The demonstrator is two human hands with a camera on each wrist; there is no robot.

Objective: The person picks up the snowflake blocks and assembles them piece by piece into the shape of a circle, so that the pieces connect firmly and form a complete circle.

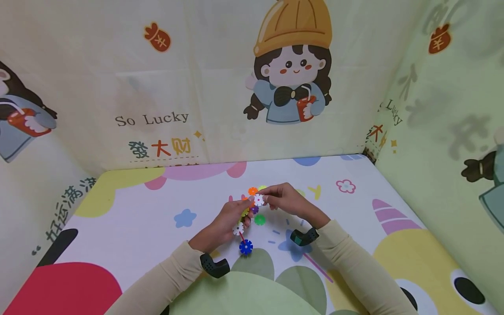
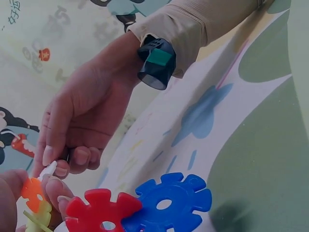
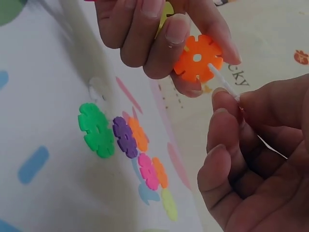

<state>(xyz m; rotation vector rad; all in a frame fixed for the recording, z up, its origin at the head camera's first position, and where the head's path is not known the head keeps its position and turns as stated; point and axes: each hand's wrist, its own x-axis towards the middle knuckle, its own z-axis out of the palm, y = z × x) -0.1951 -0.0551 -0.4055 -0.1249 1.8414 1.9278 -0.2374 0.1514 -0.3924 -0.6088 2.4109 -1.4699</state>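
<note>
My left hand (image 1: 225,222) grips a linked chain of flower-shaped plastic discs above the table. An orange disc (image 3: 190,67) stands out at its fingertips, with a yellow disc (image 2: 39,218) behind it. Lower on the chain hang a red disc (image 2: 91,210) and a blue disc (image 2: 181,195). Between thumb and forefinger, my right hand (image 1: 286,199) pinches a white disc (image 1: 258,200), seen edge-on in the right wrist view. The white disc's edge meets the orange disc at its notched rim. Parts of the chain are hidden by the left fingers.
Loose discs lie on the patterned table (image 1: 149,245) beyond the hands: a green disc (image 3: 96,130), a purple disc (image 3: 125,137), a pink disc (image 3: 148,171), a yellow disc (image 3: 169,204) and orange ones. A printed cloth wall (image 1: 220,87) rises behind the table.
</note>
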